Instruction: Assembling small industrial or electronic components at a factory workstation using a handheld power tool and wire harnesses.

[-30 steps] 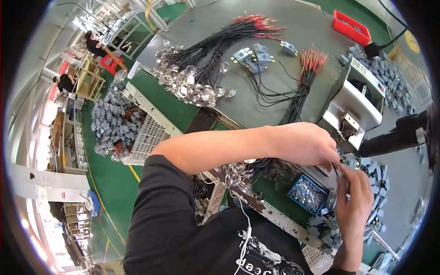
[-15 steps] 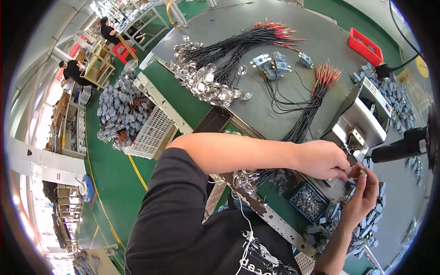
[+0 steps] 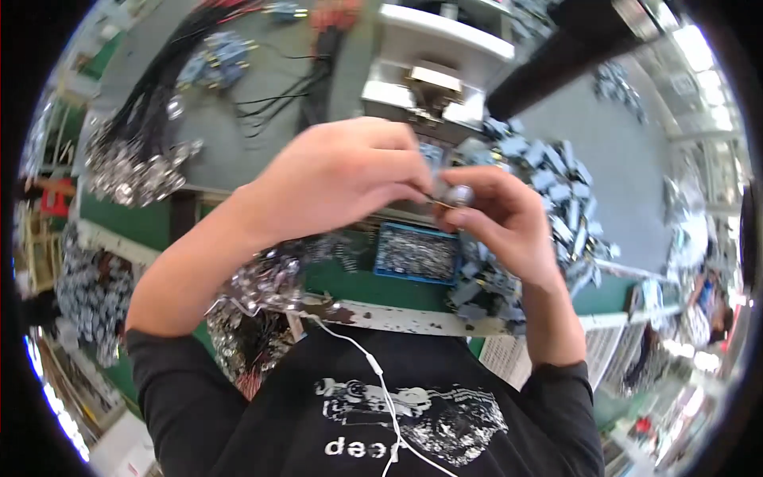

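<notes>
My left hand (image 3: 358,171) is closed in a pinch, its fingertips blurred by motion. What they grip, perhaps a thin end, is too smeared to name. Facing it, my right hand (image 3: 509,222) holds a small shiny round metal piece (image 3: 460,195) between thumb and fingers. The fingertips of both hands almost meet, just on my side of a bench machine (image 3: 437,87) with a metal block at its front. Below the hands sits a blue tray (image 3: 413,278) filled with small metal parts. Grey-blue plug-like pieces (image 3: 560,187) lie heaped beside my right hand.
A thick black cylinder (image 3: 556,60) slants in over the bench at the upper right. Black cables (image 3: 143,103) with shiny round metal ends (image 3: 131,179) lie at left. More metal pieces (image 3: 266,282) are under my left forearm. The bench's worn pale edge (image 3: 397,318) runs before my body.
The view has swung to the right, so the bench and machine appear further left. My hands stay together near the machine; the round metal piece now shows in my right fingers.
</notes>
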{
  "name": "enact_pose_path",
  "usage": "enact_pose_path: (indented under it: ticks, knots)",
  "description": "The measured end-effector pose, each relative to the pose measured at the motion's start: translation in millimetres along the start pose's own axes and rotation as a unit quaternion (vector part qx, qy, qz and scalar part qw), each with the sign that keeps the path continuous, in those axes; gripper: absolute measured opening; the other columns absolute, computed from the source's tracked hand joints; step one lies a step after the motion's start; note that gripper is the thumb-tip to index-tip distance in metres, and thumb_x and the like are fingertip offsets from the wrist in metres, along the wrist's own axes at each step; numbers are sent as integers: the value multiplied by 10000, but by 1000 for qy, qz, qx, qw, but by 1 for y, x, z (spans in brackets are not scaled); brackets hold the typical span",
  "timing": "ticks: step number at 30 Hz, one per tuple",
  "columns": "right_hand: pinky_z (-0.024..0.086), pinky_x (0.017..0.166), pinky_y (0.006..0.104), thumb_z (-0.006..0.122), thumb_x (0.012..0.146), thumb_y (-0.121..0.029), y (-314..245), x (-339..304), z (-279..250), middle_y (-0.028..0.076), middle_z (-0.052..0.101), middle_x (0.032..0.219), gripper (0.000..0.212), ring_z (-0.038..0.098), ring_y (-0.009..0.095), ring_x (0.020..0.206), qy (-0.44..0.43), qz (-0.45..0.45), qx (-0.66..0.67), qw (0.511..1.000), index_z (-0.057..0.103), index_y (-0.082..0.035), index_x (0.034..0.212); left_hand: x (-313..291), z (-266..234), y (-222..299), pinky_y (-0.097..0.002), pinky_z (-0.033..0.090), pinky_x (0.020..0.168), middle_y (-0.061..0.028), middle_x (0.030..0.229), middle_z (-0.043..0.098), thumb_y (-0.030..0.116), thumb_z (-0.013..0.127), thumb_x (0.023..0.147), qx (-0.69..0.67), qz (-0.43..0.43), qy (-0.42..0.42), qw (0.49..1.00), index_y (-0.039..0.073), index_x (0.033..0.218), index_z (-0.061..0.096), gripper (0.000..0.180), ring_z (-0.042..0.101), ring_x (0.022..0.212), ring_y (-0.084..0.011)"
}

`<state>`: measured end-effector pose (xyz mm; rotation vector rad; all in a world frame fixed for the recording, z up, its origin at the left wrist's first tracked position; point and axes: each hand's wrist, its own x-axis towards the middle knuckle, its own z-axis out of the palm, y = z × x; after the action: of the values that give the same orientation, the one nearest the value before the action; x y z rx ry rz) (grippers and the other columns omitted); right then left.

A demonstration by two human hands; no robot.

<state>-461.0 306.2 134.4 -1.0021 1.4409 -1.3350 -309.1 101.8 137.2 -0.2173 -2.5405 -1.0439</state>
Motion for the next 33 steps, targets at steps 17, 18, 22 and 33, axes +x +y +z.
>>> enact_pose_path:
  ticks: [17, 18, 22, 33]
  knots:
    - [595, 796, 297, 678, 983, -56, 8, 40, -30, 120, 738, 983, 310, 723, 162, 887, -217, 165, 82, 959, 580, 31, 1264, -8, 9, -12, -334, 460, 690, 23, 910, 646, -5, 779, 751, 26, 131, -46, 990, 140, 889, 753, 202, 629, 800, -173]
    - [587, 779, 285, 701, 964, -56, 12, 50, -29, 109, 732, 953, 275, 720, 149, 864, -271, 163, 74, 946, 549, 10, 1184, -9, 12, -15, -342, 436, 703, 54, 899, 653, 59, 775, 742, 3, 149, -68, 987, 178, 874, 751, 179, 625, 804, -177]
    - [578, 741, 275, 708, 969, -86, 6, 54, -19, 84, 730, 943, 293, 712, 142, 817, -293, 181, -40, 938, 540, -8, 1195, -12, 14, -12, -358, 466, 748, -1, 885, 639, 89, 735, 805, 7, 95, -150, 984, 129, 923, 703, 129, 623, 852, -216]
    - [565, 808, 364, 516, 1064, -100, -53, 17, -63, 241, 673, 1164, 358, 687, 247, 951, 215, -401, -190, 870, 437, 4, 1397, 9, 22, -23, -419, 535, 742, -98, 844, 655, 121, 738, 863, 131, -54, -63, 988, 56, 1015, 722, 166, 653, 810, -306]
